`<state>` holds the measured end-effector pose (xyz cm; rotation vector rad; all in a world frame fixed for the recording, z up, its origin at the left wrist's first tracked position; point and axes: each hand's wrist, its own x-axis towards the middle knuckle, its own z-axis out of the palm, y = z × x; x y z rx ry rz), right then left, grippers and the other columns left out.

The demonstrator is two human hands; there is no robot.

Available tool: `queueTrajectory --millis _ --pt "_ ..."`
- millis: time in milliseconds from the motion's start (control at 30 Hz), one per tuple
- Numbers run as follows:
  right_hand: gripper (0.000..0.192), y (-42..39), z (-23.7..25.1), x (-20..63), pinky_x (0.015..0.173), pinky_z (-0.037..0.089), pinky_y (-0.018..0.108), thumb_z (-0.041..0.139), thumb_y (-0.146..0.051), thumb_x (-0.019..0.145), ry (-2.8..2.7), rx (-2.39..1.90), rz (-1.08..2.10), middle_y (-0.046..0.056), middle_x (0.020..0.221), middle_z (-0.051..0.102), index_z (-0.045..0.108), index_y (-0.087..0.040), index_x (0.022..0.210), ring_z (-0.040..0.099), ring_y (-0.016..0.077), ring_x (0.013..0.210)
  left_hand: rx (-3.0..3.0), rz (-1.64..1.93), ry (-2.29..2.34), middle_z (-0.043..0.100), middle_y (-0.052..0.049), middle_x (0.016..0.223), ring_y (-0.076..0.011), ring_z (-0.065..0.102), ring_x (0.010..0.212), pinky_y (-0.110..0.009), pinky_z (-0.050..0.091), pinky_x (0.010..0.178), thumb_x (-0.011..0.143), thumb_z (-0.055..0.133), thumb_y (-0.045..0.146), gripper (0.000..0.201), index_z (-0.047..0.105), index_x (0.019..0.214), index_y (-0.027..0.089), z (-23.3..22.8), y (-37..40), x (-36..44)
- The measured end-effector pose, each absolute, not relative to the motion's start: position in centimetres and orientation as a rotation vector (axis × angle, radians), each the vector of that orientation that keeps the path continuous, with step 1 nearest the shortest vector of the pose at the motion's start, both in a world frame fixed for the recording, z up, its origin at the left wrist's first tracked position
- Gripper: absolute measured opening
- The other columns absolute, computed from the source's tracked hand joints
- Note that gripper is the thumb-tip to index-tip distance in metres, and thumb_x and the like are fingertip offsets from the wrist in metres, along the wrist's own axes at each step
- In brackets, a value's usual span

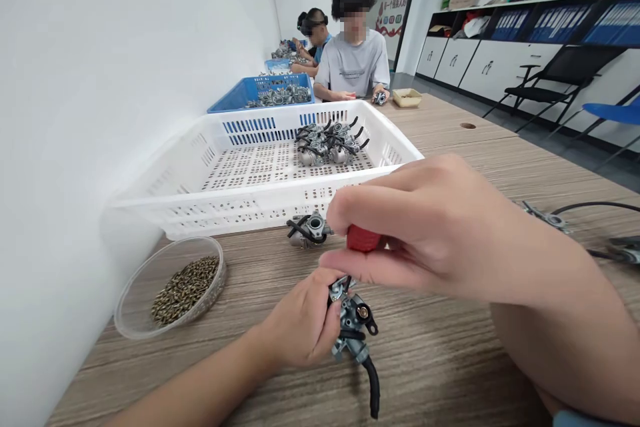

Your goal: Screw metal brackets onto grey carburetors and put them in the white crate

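My left hand [310,320] is closed around a small metal carburetor [353,320] with a black rubber hose hanging toward me. Above it, my right hand [425,227] grips a red-handled screwdriver [363,239], held upright. Its dark shaft points down at the top of the carburetor; the exact contact at the tip is hidden by my fingers. Just behind my hands, a second carburetor [306,230] lies on the table against the white crate [240,203]. To the left stands a round clear plastic tub [133,303] holding many small brass-coloured screws [185,290].
Several carburetors [330,143] sit inside the white crate. A blue crate [233,99] of metal parts stands behind it. More parts with a black cable [590,207] lie at right. Across the table [450,140], a person [353,60] works beside a small tray [407,99].
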<state>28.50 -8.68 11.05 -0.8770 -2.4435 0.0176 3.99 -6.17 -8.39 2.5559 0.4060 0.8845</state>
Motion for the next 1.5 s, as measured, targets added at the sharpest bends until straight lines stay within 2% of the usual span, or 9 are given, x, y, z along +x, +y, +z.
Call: queueTrajectory --millis 233,333,533,733,833,933,1167,1367,1500 --pt "0.019 -9.9 11.9 30.1 0.083 0.054 0.034 0.062 -0.026 0.115 -2.499 -0.933 0.434 0.007 0.124 0.079 0.064 -0.023 0.134 0.073 0.0213 0.099 2.531 0.927 0.351 0.068 -0.023 0.144 -0.0352 0.073 0.132 -0.050 0.065 0.111 0.105 0.052 0.013 0.062 0.032 0.164 0.016 -8.6 -5.9 4.1" --pt "0.008 -9.8 12.2 30.5 0.074 0.052 0.032 0.067 -0.032 0.116 -2.510 -0.912 0.453 0.002 0.108 0.080 0.067 -0.026 0.120 0.071 0.0182 0.085 2.489 0.903 0.313 0.069 -0.020 0.137 -0.0332 0.073 0.127 -0.049 0.065 0.110 0.104 0.052 0.012 0.059 0.036 0.161 0.016 -8.2 -5.8 4.4" --pt "0.027 -9.8 11.6 29.9 0.057 0.035 0.035 0.070 -0.051 0.114 -2.463 -1.006 -0.021 -0.002 0.075 0.069 0.068 -0.026 0.103 0.058 0.0183 0.060 2.432 0.923 0.317 0.068 -0.014 0.121 -0.0278 0.069 0.108 -0.043 0.065 0.098 0.103 0.052 0.011 0.044 0.048 0.146 0.018 -7.6 -6.0 4.8" --pt "0.024 -10.4 12.0 30.8 0.075 0.056 0.037 0.069 -0.038 0.111 -2.497 -1.067 0.342 0.006 0.125 0.080 0.064 -0.028 0.133 0.077 0.0250 0.097 2.399 0.885 0.312 0.069 -0.013 0.118 -0.0269 0.069 0.102 -0.042 0.064 0.095 0.097 0.053 0.009 0.053 0.048 0.149 0.017 -7.4 -5.9 5.0" --pt "0.015 -10.0 11.8 30.7 0.066 0.049 0.035 0.069 -0.040 0.114 -2.507 -1.020 0.200 0.001 0.100 0.079 0.067 -0.028 0.121 0.071 0.0196 0.077 2.408 0.899 0.315 0.069 -0.013 0.118 -0.0269 0.069 0.103 -0.043 0.065 0.095 0.094 0.053 0.008 0.057 0.046 0.150 0.017 -7.4 -6.1 5.1" --pt "0.027 -9.8 11.5 30.1 0.056 0.034 0.037 0.067 -0.048 0.116 -2.456 -1.056 -0.146 -0.005 0.068 0.064 0.066 -0.026 0.100 0.054 0.0171 0.056 2.435 0.913 0.338 0.069 -0.013 0.117 -0.0281 0.068 0.104 -0.044 0.064 0.096 0.091 0.054 0.007 0.056 0.049 0.146 0.017 -7.4 -6.2 5.2" --pt "0.016 -11.2 11.7 30.0 0.066 0.052 0.039 0.060 -0.037 0.114 -2.478 -1.149 0.191 0.008 0.112 0.080 0.062 -0.027 0.127 0.073 0.0249 0.084 2.492 0.935 0.365 0.066 -0.015 0.118 -0.0306 0.067 0.104 -0.048 0.065 0.095 0.091 0.054 0.008 0.059 0.045 0.149 0.015 -7.8 -6.5 5.2" --pt "0.036 -10.6 11.6 30.1 0.055 0.040 0.039 0.070 -0.059 0.112 -2.418 -1.140 -0.138 0.001 0.068 0.067 0.072 -0.027 0.097 0.057 0.0214 0.055 2.583 0.913 0.416 0.067 -0.020 0.123 -0.0342 0.068 0.109 -0.051 0.067 0.095 0.094 0.051 0.010 0.056 0.043 0.150 0.011 -7.6 -7.0 5.2" --pt "0.037 -10.8 11.9 30.3 0.068 0.057 0.040 0.073 -0.058 0.109 -2.460 -1.123 0.090 0.008 0.112 0.082 0.070 -0.029 0.131 0.076 0.0288 0.087 2.578 0.913 0.430 0.066 -0.017 0.116 -0.0328 0.068 0.103 -0.051 0.068 0.091 0.093 0.053 0.011 0.051 0.046 0.144 0.013 -7.7 -7.1 5.3"
